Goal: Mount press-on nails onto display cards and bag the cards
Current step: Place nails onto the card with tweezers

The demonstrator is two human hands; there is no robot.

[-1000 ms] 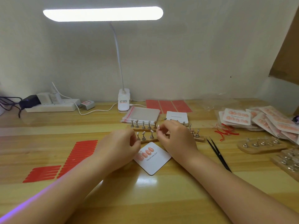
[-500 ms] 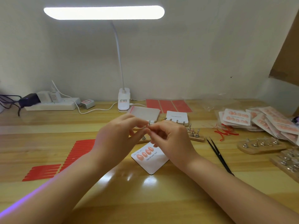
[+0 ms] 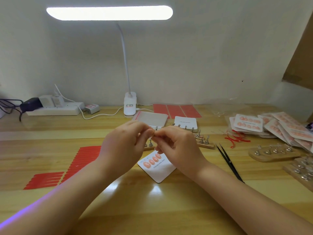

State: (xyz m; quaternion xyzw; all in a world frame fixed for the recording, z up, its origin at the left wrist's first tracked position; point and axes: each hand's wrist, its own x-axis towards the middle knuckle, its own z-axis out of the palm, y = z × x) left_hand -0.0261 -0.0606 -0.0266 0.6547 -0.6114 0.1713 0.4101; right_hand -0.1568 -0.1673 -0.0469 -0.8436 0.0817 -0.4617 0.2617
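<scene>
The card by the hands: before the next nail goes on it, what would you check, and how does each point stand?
1. Card flat on table: ok.
2. Free space on card below the four mounted nails: ok.
3. Next nail held: cannot tell; left hand and right hand pinch together, hiding whatever is between the fingertips.
4. Adhesive on it: cannot tell.
5. Tweezers within reach on the right: ok.
6. Bags ready behind: ok.
</scene>
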